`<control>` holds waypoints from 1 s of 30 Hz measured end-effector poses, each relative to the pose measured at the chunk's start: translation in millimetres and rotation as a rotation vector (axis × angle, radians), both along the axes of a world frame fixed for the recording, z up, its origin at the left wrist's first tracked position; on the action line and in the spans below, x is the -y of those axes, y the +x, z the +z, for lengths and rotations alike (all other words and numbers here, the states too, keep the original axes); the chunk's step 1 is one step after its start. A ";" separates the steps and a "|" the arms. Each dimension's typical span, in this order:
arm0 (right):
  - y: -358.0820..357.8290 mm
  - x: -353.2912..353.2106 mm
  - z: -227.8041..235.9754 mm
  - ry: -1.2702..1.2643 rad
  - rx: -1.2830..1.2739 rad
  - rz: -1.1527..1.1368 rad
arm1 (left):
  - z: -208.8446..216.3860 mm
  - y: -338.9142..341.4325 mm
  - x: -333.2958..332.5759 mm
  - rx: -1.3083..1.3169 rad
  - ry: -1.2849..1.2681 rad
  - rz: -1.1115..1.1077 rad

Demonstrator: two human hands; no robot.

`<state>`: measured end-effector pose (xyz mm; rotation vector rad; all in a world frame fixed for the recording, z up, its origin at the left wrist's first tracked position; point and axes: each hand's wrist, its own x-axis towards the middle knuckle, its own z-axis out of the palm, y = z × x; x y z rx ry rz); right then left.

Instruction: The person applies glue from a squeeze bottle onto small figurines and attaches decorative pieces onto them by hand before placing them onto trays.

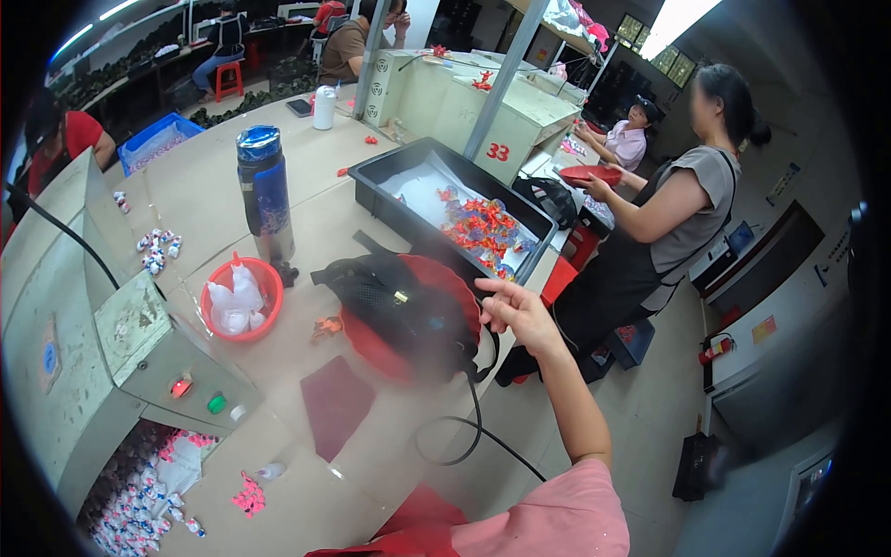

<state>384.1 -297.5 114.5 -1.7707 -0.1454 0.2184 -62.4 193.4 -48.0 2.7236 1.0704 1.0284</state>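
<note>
My right hand is raised over the table's right edge, its forefinger stretched out to the left and the other fingers partly bent; I see nothing held in it. Just left of it, a black bag-like thing with mesh and straps lies over a red round basin, and a black cable runs from it over the table edge. Beyond stands a black tray with a white lining and many small orange and purplish figures. My left hand is out of view.
Left of the basin are a blue bottle and a red bowl holding white bottles. A pale green machine stands at left, small figures inside. At right, a standing person holds a red basin.
</note>
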 end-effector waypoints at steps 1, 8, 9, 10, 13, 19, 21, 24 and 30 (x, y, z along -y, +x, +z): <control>-4.6 -4.2 -5.4 -0.015 0.015 0.039 | 2.3 -1.4 0.1 0.003 0.007 0.002; -87.1 -49.2 -4.8 -0.214 -0.018 0.744 | 22.7 -16.7 -4.8 0.005 0.047 -0.033; -93.9 -55.7 -0.8 -0.316 0.086 0.903 | 25.2 -19.9 -6.0 0.004 0.053 -0.035; -97.2 -59.5 7.2 -0.299 0.021 0.929 | 27.5 -22.8 -7.4 0.004 0.059 -0.039; -80.6 -35.2 8.5 -0.095 -0.286 0.767 | 39.4 -30.5 -14.2 0.001 0.073 -0.066; -78.6 -3.3 21.3 -0.356 -0.329 0.662 | 41.7 -38.6 -12.3 0.046 0.066 -0.076; -88.4 -38.2 52.9 -0.361 -0.047 0.828 | 42.2 -48.1 -6.5 0.040 0.056 -0.060; -104.5 -85.1 107.1 -0.350 0.191 1.028 | 71.1 -43.5 28.8 0.051 0.069 -0.074; -173.6 -211.8 114.9 -0.062 0.727 1.464 | 56.5 8.4 110.1 0.272 -0.275 -0.159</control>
